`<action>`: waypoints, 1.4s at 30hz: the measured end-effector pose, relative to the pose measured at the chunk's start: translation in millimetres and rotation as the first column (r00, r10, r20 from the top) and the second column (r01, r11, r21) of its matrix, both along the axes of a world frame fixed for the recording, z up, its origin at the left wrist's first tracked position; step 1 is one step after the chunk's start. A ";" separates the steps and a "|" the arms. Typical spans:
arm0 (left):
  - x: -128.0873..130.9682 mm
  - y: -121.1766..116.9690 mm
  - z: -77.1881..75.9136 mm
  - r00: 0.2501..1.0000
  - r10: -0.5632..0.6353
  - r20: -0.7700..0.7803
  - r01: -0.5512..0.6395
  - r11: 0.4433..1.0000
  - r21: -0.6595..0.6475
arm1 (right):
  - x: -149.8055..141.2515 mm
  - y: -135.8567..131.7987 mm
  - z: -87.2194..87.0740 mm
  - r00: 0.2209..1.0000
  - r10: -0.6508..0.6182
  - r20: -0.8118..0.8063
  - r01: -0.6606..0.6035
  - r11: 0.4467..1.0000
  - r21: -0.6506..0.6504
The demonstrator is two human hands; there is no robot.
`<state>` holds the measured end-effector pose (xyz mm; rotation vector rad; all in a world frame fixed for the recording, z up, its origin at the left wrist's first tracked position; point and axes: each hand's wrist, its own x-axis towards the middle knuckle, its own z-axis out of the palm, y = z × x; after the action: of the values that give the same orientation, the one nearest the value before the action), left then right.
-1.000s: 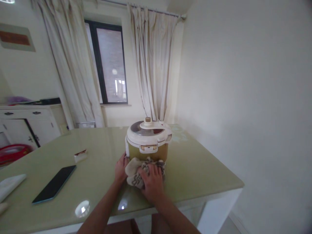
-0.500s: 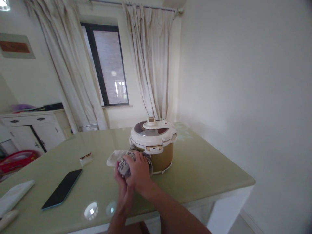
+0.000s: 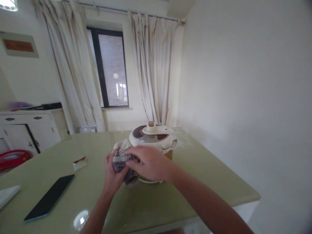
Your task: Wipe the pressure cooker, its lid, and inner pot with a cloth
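Note:
Both my hands hold a bunched grey and white patterned cloth (image 3: 121, 158) in front of my body, above the table. My left hand (image 3: 113, 172) is closed round its left side, thumb pointing up toward the other hand. From the right, my right hand (image 3: 149, 162) pinches the cloth between thumb and fingers. Just behind it stands an electric pressure cooker (image 3: 152, 138) with a white lid, a dark glossy top panel and a gold-brown body. My right hand and the cloth hide much of the cooker's front.
The pale green table (image 3: 195, 182) carries a dark phone or tablet (image 3: 50, 196), a small white packet (image 3: 79, 163) and a white object (image 3: 8, 195) at the left edge. Behind are a white cabinet (image 3: 44, 130), a red basin (image 3: 16, 159), curtains and a wall on the right.
The cloth has come off the cooker's front to its left side and been lifted into both hands. My left hand has left the cooker and taken hold of the cloth.

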<state>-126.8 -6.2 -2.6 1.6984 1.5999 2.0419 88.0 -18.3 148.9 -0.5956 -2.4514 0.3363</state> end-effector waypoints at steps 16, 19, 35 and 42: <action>30.2 86.4 175.7 0.785 -0.276 -0.555 0.031 0.912 -0.409 | 9.4 179.8 7.9 0.947 -0.298 0.119 0.249 0.917 0.312; 39.5 125.2 190.8 0.801 -0.212 -0.560 -0.105 0.871 -0.480 | 9.7 184.9 5.3 0.948 -0.311 0.061 0.285 0.920 0.268; 59.2 36.8 175.7 0.627 -0.261 -0.734 -0.039 0.931 -0.364 | -0.3 202.8 16.9 0.971 -0.160 -0.180 0.096 0.943 -0.319; 123.3 16.7 167.6 0.398 -0.284 -0.872 0.089 0.958 -0.272 | -0.5 203.0 38.5 0.933 -0.206 0.296 0.208 0.978 0.025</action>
<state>-3.5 10.5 164.9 2.9809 1.5098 0.7039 87.6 184.7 187.5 -0.9601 -2.6392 0.1784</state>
